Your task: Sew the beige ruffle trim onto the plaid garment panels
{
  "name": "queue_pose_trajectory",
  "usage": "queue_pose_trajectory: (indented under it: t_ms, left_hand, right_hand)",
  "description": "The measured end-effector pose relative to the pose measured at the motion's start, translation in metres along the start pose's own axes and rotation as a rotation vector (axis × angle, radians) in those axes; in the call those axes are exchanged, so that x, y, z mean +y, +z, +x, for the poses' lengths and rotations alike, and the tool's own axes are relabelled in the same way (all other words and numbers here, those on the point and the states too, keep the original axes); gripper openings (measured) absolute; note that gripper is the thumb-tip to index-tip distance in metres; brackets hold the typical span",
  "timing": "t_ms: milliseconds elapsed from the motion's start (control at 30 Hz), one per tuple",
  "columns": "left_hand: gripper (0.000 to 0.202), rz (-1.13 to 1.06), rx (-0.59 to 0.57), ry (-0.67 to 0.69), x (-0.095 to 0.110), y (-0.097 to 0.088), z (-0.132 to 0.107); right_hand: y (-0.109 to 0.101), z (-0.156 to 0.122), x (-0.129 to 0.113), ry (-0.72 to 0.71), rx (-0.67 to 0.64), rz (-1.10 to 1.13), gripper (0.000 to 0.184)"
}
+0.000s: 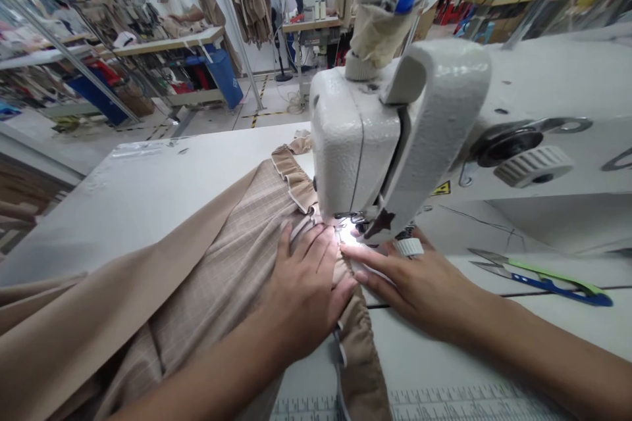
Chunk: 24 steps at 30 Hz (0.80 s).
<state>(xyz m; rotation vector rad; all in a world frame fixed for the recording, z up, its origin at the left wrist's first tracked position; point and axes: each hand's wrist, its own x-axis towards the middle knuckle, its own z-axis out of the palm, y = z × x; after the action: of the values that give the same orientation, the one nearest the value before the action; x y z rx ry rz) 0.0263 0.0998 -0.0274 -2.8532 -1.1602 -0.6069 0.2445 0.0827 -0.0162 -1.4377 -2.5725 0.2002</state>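
While the beige plaid fabric (pixel 212 263) runs gathered up to the foot of the sewing machine head (pixel 355 138), left hand (pixel 306 289) lies open and pressed flat on it, fingers spread, near the needle. Right hand (pixel 409 293), open, rests fingertips on the ruffled edge. Green-and-blue thread snips (pixel 538 279) lie right on the white table (pixel 148 197).

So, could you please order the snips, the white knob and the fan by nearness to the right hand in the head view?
From the right hand:
1. Snips, right on the table.
2. White knob, on the machine.
3. Fan, far back.
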Motion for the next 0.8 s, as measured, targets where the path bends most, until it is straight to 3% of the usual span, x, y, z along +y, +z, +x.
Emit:
queue_pose_trajectory:
  t_ms: [400, 600, 800]
  left_hand:
    - [0.057, -0.051, -0.190, -0.065, -0.017, -0.002, 0.008]
    - [0.042, -0.110, -0.052, -0.115, -0.020, -0.007, 0.011]
    - [0.049, -0.085, -0.144, -0.151, -0.020, -0.007, 0.014]
  right_hand:
    - [-0.005, -0.012, 0.009, 0.095, 0.020, 0.129, 0.046]
    - [-0.006, -0.013, 0.015, 0.127, 0.057, 0.149, 0.046]
    - [-0.008, -0.011, 0.017, 0.147, -0.004, 0.204, 0.050]
